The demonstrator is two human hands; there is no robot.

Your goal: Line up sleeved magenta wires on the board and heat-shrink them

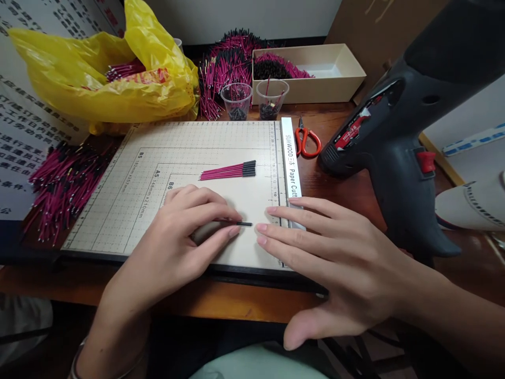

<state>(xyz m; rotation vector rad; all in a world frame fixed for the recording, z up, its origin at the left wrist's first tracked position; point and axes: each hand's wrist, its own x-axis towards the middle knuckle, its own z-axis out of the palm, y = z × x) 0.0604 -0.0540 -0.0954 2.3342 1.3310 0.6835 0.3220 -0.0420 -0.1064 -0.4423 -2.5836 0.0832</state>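
Note:
My left hand (185, 231) rests on the paper cutter board (130, 210) with its fingers pressed together on a thin wire piece (242, 224), whose black tip sticks out past the fingertips. My right hand (331, 258) lies flat and open just right of that tip, fingers stretched toward it, nearly touching. Higher on the board lies a small bundle of magenta wires with black ends (231, 170).
A black glue gun (394, 142) stands at the right. Red scissors (306, 141), two clear cups (254, 99), a cardboard box (327, 73) and heaps of magenta wires (224, 63) sit behind. A yellow bag (102, 79) and loose wires (63, 184) are left.

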